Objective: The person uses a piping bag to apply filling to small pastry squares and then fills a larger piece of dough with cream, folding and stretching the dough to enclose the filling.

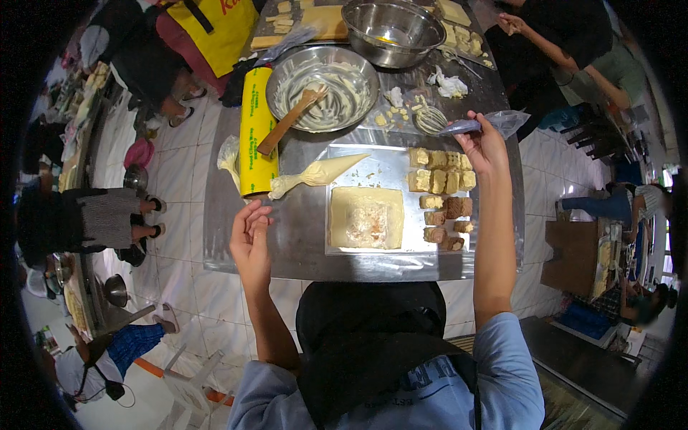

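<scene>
My right hand point(486, 148) is raised at the table's right side, its fingers closed on a clear plastic bag point(508, 122) with a greyish-purple flat part. My left hand point(252, 231) is empty, fingers loosely curled, near the lower end of a yellow cling wrap roll point(257, 134). Between my hands lies a shallow metal tray point(371, 161). On it sits a pale square slab point(336, 215) with a whitish, brown-flecked patch in its middle. Small cream and brown cake pieces point(452, 181) stand in rows at the tray's right. A filled piping bag point(333, 167) points across the tray's upper left corner.
A cream-smeared steel bowl point(365, 107) holds a wooden spatula point(287, 126). Behind it stands a deeper steel bowl point(400, 45). A whisk point(430, 119), crumbs and crumpled white paper point(450, 86) lie to the right. Other people stand around the room.
</scene>
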{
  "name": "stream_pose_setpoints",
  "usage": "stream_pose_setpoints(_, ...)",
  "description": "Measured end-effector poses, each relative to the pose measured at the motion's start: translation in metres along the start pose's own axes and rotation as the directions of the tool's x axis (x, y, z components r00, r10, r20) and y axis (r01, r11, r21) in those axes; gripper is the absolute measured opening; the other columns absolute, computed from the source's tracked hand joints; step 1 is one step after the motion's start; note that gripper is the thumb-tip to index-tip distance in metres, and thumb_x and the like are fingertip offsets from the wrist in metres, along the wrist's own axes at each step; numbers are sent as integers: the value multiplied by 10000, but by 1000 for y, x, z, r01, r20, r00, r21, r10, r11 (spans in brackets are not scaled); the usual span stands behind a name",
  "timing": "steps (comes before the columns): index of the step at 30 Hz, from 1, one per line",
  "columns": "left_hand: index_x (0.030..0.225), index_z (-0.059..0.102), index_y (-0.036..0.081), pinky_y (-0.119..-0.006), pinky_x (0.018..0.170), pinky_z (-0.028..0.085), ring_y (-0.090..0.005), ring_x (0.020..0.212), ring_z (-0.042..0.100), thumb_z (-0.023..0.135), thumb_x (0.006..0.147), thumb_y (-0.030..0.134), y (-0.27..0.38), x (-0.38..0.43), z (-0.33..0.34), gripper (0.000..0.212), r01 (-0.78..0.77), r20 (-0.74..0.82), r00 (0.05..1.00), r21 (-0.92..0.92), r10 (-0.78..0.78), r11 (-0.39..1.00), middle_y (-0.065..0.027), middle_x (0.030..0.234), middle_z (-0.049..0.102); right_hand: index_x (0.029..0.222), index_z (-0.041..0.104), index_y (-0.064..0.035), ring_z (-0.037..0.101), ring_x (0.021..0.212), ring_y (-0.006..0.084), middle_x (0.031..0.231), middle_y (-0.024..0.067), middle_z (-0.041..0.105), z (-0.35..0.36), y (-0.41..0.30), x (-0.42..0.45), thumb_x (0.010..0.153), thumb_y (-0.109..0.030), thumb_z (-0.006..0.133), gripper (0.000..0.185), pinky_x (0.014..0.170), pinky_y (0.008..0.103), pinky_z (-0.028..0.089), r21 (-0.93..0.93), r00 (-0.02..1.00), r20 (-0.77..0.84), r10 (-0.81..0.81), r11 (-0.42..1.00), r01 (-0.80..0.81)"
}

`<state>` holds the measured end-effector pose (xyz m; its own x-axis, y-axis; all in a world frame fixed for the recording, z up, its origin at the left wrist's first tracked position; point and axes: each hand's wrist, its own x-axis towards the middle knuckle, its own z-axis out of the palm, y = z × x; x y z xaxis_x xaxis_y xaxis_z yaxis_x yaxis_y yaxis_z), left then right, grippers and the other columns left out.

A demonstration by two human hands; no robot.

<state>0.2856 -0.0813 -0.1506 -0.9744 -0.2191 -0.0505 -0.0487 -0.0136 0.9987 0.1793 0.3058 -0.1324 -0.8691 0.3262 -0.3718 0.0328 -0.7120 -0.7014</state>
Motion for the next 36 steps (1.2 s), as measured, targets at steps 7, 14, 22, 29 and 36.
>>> stream_pose_setpoints(7,1093,454,-35,-234,772,405,-116,840,509,449,849,49,3,-2,-5,258,21,-13,1000,-3,-21,1000,-85,938,556,851,455,24,536,677,221,779,100,499,6,5,6,871,-115,422,144,778,483,481,-25,999,-45,-23,999,22)
stream_pose_setpoints(14,1115,454,24,-223,707,373,-114,794,511,490,843,136,-1,-5,-8,296,-8,-49,999,6,9,1000,-48,945,571,770,469,-44,507,541,200,677,95,498,12,8,32,867,-176,378,188,505,341,488,-486,995,-88,-54,874,4)
stream_pose_setpoints(22,1112,436,-6,-236,747,389,-117,834,505,461,845,89,-2,-8,-9,284,19,-60,998,-2,-19,1000,-69,938,557,782,478,-59,505,496,205,705,91,511,10,28,66,856,-198,397,177,392,330,436,-399,991,-108,73,910,-111)
stream_pose_setpoints(29,1109,419,-38,-251,780,405,-119,875,500,421,851,39,-3,-11,-12,269,19,-80,997,-14,-20,1000,-92,937,544,819,472,-47,526,581,193,720,73,508,-1,42,76,862,-207,413,176,497,327,496,-522,990,-80,120,841,-144)
stream_pose_setpoints(36,1111,420,-35,-249,775,404,-117,856,498,431,847,36,-8,-12,-15,273,19,-87,996,-19,-21,1000,-90,939,544,852,524,-38,551,711,155,785,58,544,16,65,55,826,-126,525,92,620,286,486,-457,985,112,-129,874,166)
